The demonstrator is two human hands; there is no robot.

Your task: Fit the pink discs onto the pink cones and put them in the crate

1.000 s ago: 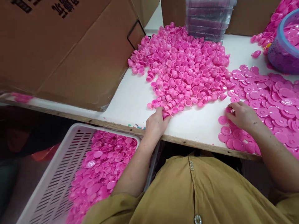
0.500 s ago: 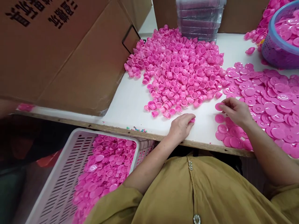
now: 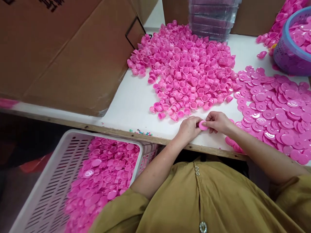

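Note:
My right hand [image 3: 217, 123] pinches a small pink toy saucer [image 3: 203, 125] between thumb and fingers, just above the table's front part. My left hand [image 3: 190, 128] is closed right beside it, fingertips meeting the saucer's left side. A small pink piece in those left fingers is mostly hidden, so its shape cannot be made out. Beyond both hands spreads a heap of pink toy cups [image 3: 186, 71]. To the right of my right hand lies a wide layer of pink saucers [image 3: 274, 113], some overlapping.
Below the table edge at left, a white slotted basket [image 3: 48, 194] holds mixed pink cups and saucers. A large cardboard box [image 3: 73, 64] stands on the left. Clear plastic trays [image 3: 212, 19] are stacked behind the cups. A blue-purple basket [image 3: 282, 48] sits back right.
My right hand has carried a saucer leftward from the saucer layer to my left hand. The left hand has stayed nearly in place. The view has shifted slightly.

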